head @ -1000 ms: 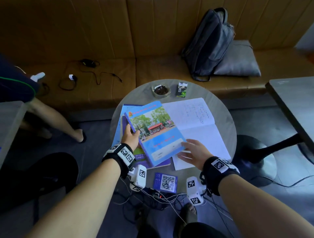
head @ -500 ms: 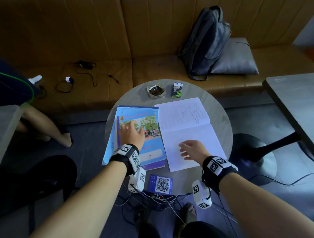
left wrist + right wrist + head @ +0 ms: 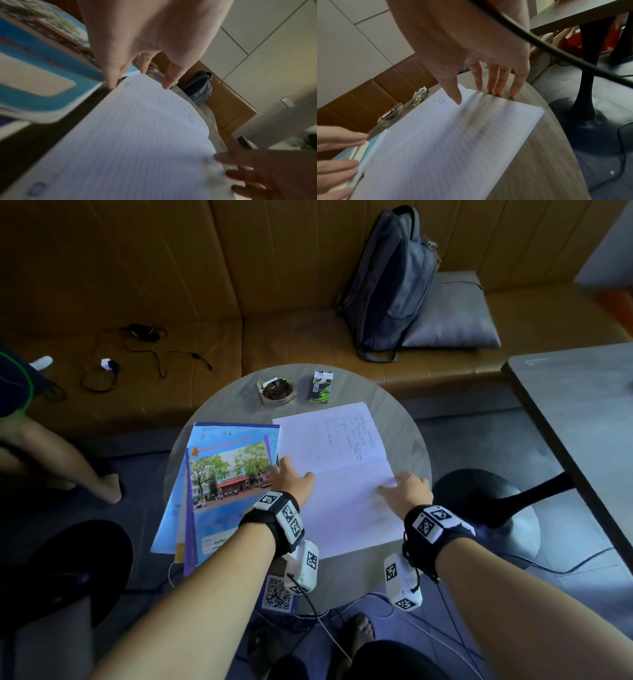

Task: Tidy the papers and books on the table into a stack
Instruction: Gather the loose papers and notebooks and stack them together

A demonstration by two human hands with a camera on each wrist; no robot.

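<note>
An open white lined notebook (image 3: 342, 446) lies on the right half of the round table (image 3: 406, 419). Left of it, a blue book with a photo cover (image 3: 226, 484) lies on top of other blue and purple books. My left hand (image 3: 291, 479) reaches with straight fingers to the notebook's left edge, between it and the blue book (image 3: 42, 67). My right hand (image 3: 402, 489) is at the notebook's right edge; its fingertips (image 3: 494, 92) touch the table beside the page and the thumb hovers over the paper (image 3: 453, 142). Neither hand holds anything.
An ashtray (image 3: 276, 391) and a cigarette pack (image 3: 321, 387) stand at the table's far edge, and a QR card (image 3: 278, 594) lies at the near edge. A backpack (image 3: 390, 278) and cushion (image 3: 455, 316) rest on the bench. Another table (image 3: 582, 412) is right; someone's leg (image 3: 68, 460) is left.
My left hand laid the blue book on the stack, let go and moved right to the notebook's left edge. My right hand slid from the lower page to the right edge.
</note>
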